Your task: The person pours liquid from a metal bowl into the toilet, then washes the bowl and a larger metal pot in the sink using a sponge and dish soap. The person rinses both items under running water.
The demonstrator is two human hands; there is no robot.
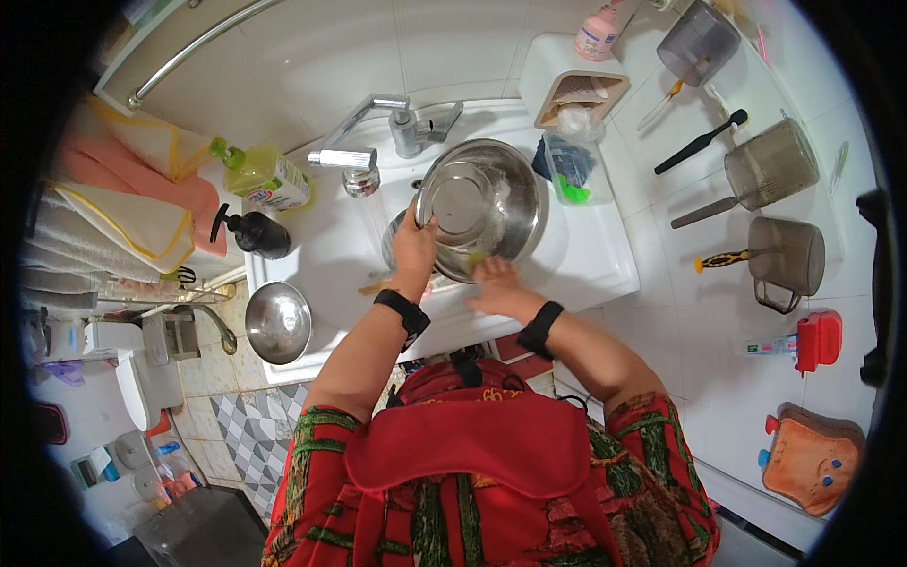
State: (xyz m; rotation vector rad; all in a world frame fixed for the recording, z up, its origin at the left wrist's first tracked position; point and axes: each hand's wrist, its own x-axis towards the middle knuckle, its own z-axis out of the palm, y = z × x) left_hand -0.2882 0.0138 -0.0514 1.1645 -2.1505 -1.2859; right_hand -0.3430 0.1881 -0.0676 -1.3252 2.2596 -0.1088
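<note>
A large stainless steel bowl is tilted over the white washbasin. My left hand grips its left rim, thumb on the inside. My right hand, blurred, is at the bowl's near rim with something yellow-green, perhaps a sponge, at its fingertips. Part of another metal vessel shows behind my left hand, mostly hidden. Beyond the bowl stands the chrome faucet, its spout swung left. A smaller steel bowl rests on the basin's left ledge.
At the left stand a yellow-green pump bottle and a black pump bottle, beside hanging towels. A clear plastic box with a dark cloth and a white container sit back right. Cups hang on the right wall.
</note>
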